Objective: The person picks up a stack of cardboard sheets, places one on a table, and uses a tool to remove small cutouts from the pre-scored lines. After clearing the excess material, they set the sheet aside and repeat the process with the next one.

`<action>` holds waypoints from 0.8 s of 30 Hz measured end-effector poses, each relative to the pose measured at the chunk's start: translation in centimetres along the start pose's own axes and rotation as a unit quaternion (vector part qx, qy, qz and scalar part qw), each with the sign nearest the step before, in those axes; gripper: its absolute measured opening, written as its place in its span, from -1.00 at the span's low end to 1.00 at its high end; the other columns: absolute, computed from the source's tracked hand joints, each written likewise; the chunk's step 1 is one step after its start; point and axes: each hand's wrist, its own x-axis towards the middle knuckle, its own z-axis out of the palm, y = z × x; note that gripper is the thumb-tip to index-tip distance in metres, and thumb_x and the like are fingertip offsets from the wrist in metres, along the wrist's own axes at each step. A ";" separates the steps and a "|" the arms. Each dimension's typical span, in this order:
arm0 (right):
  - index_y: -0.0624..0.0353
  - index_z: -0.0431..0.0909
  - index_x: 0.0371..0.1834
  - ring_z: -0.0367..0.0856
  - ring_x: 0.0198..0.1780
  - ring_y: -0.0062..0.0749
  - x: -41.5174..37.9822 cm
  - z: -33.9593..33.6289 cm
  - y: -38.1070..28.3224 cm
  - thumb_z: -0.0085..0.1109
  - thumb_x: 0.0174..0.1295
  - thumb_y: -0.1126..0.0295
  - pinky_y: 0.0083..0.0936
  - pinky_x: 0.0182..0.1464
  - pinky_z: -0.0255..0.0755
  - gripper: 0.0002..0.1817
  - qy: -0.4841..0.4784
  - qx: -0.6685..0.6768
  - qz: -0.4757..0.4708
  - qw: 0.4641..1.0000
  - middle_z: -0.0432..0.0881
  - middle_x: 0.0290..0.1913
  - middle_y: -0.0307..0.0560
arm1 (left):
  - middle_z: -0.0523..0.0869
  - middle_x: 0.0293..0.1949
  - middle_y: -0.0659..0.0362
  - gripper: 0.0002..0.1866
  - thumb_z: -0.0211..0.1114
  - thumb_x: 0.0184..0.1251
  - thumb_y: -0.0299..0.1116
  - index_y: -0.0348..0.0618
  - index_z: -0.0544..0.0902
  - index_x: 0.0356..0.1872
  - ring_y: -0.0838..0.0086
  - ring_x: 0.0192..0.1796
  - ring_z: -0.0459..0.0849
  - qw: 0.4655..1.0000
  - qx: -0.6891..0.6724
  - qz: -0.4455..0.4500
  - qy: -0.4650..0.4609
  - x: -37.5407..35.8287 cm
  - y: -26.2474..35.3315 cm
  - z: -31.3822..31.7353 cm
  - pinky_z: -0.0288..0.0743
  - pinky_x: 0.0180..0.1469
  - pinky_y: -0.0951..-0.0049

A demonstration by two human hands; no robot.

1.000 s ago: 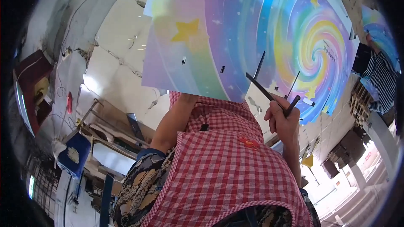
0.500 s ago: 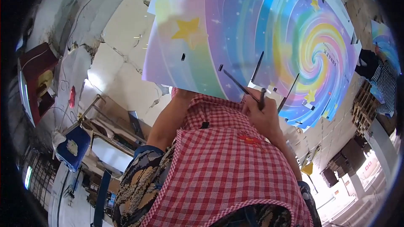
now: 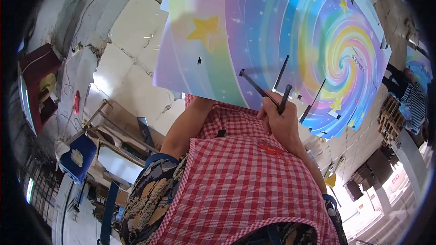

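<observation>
A large printed cardboard sheet (image 3: 263,54) with a rainbow swirl, yellow stars, narrow slots and dark lettering spreads in front of me. My right hand (image 3: 280,120) is closed at its near edge, gripping a thin dark metal tool (image 3: 254,85). One long rod of this tool reaches up-left over the print, its tip at a small slot. A shorter dark handle sticks up between thumb and fingers; the tool's exact kind is unclear. My left forearm (image 3: 190,118) runs under the sheet's left part, which hides the fingers of that hand.
A red-checked apron (image 3: 245,177) covers my front. At the left are a blue chair (image 3: 78,156) and a dark red box (image 3: 41,88). Wooden pallets (image 3: 393,115) stand at the right, near a person in a striped top (image 3: 414,106) beside another colourful sheet. The pale floor is cracked.
The view has shifted slightly. My right hand and the dark tool stay at almost the same place on the sheet, the short handle a little more upright.
</observation>
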 end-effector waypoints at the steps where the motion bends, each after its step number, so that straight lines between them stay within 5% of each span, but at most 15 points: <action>1: 0.34 0.37 -0.04 0.31 -0.82 -0.61 -0.1 0.0 0.0 -0.15 0.21 0.38 -0.70 -0.79 0.14 -0.68 -0.001 0.010 0.007 1.000 0.46 -0.64 -0.12 | 0.39 0.01 0.16 -0.54 -0.17 0.29 -0.12 -0.10 0.20 0.15 0.37 0.03 0.38 1.000 -0.002 -0.002 -0.001 0.0 -0.1 0.0 0.31 0.05 0.35; 17: 0.38 0.32 -0.01 0.36 -0.80 -0.54 0.5 0.7 -1.7 -0.20 0.19 0.39 -0.69 -0.78 0.15 -0.65 0.004 0.109 0.111 0.988 0.47 -0.62 -0.08 | 0.39 0.00 0.16 -0.56 -0.16 0.29 -0.15 -0.10 0.21 0.14 0.37 0.03 0.38 1.000 -0.014 -0.016 -0.010 0.5 0.8 0.1 0.31 0.04 0.35; 22: 0.38 0.23 0.06 0.41 -0.77 -0.49 0.4 2.9 -2.5 -0.21 0.17 0.41 -0.67 -0.77 0.20 -0.60 0.004 0.130 0.081 0.988 0.48 -0.57 -0.03 | 0.40 -0.01 0.16 -0.57 -0.15 0.29 -0.16 -0.11 0.22 0.12 0.38 0.01 0.39 1.000 -0.011 -0.025 -0.009 0.7 0.8 0.3 0.32 0.03 0.36; 24: 0.36 0.14 0.12 0.43 -0.75 -0.44 0.7 4.1 -2.5 -0.22 0.17 0.42 -0.64 -0.76 0.24 -0.57 0.042 0.236 0.103 0.965 0.49 -0.52 0.01 | 0.40 -0.02 0.16 -0.58 -0.15 0.28 -0.16 -0.11 0.23 0.11 0.38 0.00 0.40 0.999 -0.010 -0.030 -0.007 0.7 0.7 0.3 0.33 0.02 0.36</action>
